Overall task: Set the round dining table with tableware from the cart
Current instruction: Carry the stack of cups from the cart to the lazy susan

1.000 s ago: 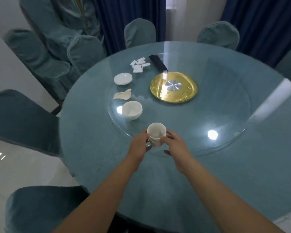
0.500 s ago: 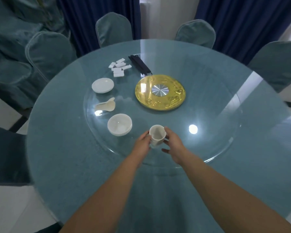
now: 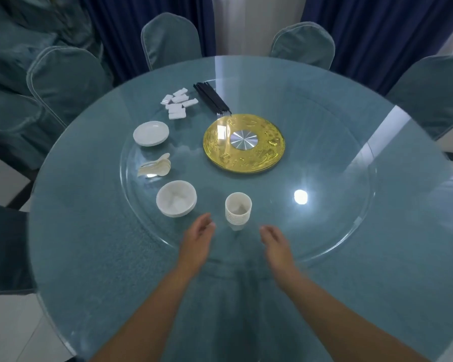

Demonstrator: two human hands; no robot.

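Teal-covered chairs [image 3: 171,39] ring the round glass-topped desk [image 3: 377,270], dark blue curtains [image 3: 377,30] hang behind, a pale strip of wall [image 3: 256,24] between them, white tiled floor [image 3: 8,330] at left, lamp glare on glass

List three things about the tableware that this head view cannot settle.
- Cup stack: exact count, since the nested rims are too small to separate.
- Spoons: number, since they overlap and glare covers part of them.
- Cart: not in the frame at all.
- Bowls: one or several, as only the top one shows.
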